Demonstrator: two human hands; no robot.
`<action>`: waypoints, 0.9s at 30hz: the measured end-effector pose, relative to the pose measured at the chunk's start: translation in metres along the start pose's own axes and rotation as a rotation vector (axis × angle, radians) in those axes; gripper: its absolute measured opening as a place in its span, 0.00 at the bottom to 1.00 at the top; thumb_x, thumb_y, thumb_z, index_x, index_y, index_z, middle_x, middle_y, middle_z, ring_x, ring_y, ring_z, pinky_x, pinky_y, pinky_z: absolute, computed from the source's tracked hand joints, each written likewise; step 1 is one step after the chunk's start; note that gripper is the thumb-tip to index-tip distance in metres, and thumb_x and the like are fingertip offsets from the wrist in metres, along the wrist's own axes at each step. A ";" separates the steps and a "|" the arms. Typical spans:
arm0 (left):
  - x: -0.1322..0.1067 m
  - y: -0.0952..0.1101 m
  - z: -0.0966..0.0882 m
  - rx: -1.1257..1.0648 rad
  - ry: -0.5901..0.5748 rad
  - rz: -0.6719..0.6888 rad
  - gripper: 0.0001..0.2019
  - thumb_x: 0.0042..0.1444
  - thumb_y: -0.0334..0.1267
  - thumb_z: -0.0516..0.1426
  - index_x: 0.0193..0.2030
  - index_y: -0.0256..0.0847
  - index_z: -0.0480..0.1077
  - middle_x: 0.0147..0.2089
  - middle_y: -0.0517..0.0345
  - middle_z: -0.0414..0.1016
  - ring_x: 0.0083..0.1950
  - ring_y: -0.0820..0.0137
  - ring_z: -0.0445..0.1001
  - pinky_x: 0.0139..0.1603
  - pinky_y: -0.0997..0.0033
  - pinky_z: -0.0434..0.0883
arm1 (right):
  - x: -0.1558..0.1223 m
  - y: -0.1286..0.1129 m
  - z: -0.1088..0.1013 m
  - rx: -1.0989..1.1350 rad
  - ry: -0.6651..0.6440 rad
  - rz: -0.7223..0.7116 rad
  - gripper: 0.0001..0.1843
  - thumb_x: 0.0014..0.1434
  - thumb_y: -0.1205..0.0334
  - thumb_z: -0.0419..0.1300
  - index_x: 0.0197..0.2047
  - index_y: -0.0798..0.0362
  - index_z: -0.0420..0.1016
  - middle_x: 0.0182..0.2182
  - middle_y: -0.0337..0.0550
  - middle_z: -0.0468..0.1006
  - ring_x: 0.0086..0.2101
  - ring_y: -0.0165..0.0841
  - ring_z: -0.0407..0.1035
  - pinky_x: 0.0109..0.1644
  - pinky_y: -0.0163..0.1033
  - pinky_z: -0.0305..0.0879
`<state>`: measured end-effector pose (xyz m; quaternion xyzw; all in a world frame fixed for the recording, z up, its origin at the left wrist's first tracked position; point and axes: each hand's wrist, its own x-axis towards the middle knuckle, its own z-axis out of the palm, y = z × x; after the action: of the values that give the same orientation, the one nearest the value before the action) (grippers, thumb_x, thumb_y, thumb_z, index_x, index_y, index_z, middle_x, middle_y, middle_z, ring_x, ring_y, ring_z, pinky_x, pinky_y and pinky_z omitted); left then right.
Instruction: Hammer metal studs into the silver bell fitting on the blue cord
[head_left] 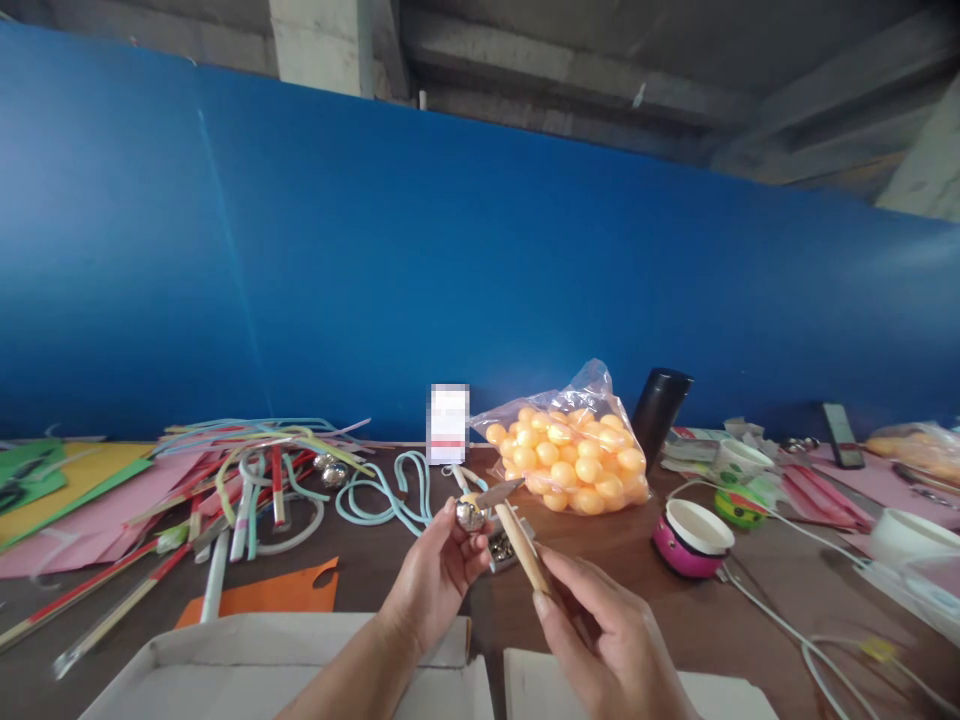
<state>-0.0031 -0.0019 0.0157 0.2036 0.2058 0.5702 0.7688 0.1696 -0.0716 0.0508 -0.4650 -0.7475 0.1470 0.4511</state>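
Silver ball (470, 515) pinched between thumb and fingers of our left hand (442, 565); our right hand (604, 620) grips a wooden stick (523, 550), its far end near the ball. Between them lies a grey pointed piece (501, 492); we cannot tell what it joins. Along the near edge, a white box (262, 637) extends under our left arm (367, 665). Brown tabletop (626, 552) separates our right hand from a pink cup (686, 558). Just beyond our hands stands a bag (592, 383) of orange balls (589, 470), backed by a blue partition (480, 250); leftward lies an orange sheet (289, 592).
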 end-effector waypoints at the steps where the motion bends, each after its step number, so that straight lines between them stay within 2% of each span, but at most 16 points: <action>1: 0.000 0.000 0.000 0.010 0.001 0.005 0.10 0.58 0.40 0.55 0.37 0.34 0.71 0.30 0.51 0.76 0.29 0.73 0.74 0.31 0.74 0.75 | 0.000 0.001 0.000 -0.011 -0.024 -0.004 0.18 0.58 0.61 0.55 0.52 0.52 0.71 0.40 0.49 0.78 0.37 0.36 0.74 0.41 0.34 0.72; 4: -0.001 -0.002 -0.001 0.028 0.015 0.028 0.09 0.57 0.39 0.56 0.38 0.34 0.70 0.30 0.52 0.76 0.29 0.73 0.74 0.31 0.74 0.75 | -0.002 0.004 0.000 -0.046 -0.077 -0.005 0.19 0.58 0.63 0.55 0.53 0.51 0.70 0.41 0.48 0.78 0.37 0.36 0.74 0.42 0.35 0.72; 9: 0.000 -0.004 -0.003 0.042 0.030 0.051 0.09 0.57 0.39 0.56 0.40 0.34 0.70 0.32 0.50 0.77 0.28 0.75 0.74 0.30 0.76 0.74 | -0.002 0.003 0.000 -0.036 -0.015 0.008 0.18 0.59 0.62 0.54 0.53 0.52 0.69 0.43 0.50 0.77 0.41 0.37 0.73 0.45 0.36 0.71; 14: 0.000 -0.005 -0.004 0.056 0.052 0.071 0.11 0.56 0.38 0.57 0.44 0.36 0.70 0.32 0.53 0.76 0.28 0.74 0.74 0.29 0.76 0.74 | 0.000 -0.001 0.001 -0.089 -0.104 0.020 0.18 0.58 0.62 0.54 0.51 0.51 0.71 0.37 0.46 0.78 0.33 0.34 0.73 0.39 0.34 0.72; 20: 0.001 -0.003 -0.004 0.055 0.046 0.044 0.11 0.57 0.38 0.56 0.44 0.34 0.70 0.32 0.50 0.76 0.26 0.75 0.73 0.28 0.76 0.74 | 0.006 0.006 -0.014 -0.114 0.066 0.127 0.18 0.59 0.58 0.53 0.52 0.52 0.71 0.40 0.45 0.79 0.36 0.35 0.74 0.40 0.35 0.71; 23: 0.001 -0.002 -0.006 0.047 0.020 0.014 0.11 0.58 0.38 0.55 0.44 0.33 0.70 0.31 0.50 0.76 0.27 0.75 0.73 0.29 0.76 0.74 | 0.005 0.014 -0.025 -0.297 0.081 0.221 0.19 0.60 0.57 0.52 0.52 0.49 0.71 0.40 0.43 0.79 0.36 0.35 0.74 0.41 0.37 0.69; 27: 0.000 -0.001 -0.005 0.052 0.014 -0.013 0.10 0.58 0.39 0.55 0.40 0.33 0.71 0.31 0.50 0.76 0.26 0.75 0.73 0.28 0.76 0.74 | -0.006 0.024 -0.032 -0.641 -0.076 0.343 0.20 0.59 0.59 0.52 0.55 0.43 0.68 0.41 0.41 0.78 0.37 0.37 0.74 0.39 0.39 0.66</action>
<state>-0.0051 -0.0015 0.0113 0.2182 0.2272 0.5611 0.7655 0.2104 -0.0704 0.0498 -0.6957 -0.6828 -0.0040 0.2231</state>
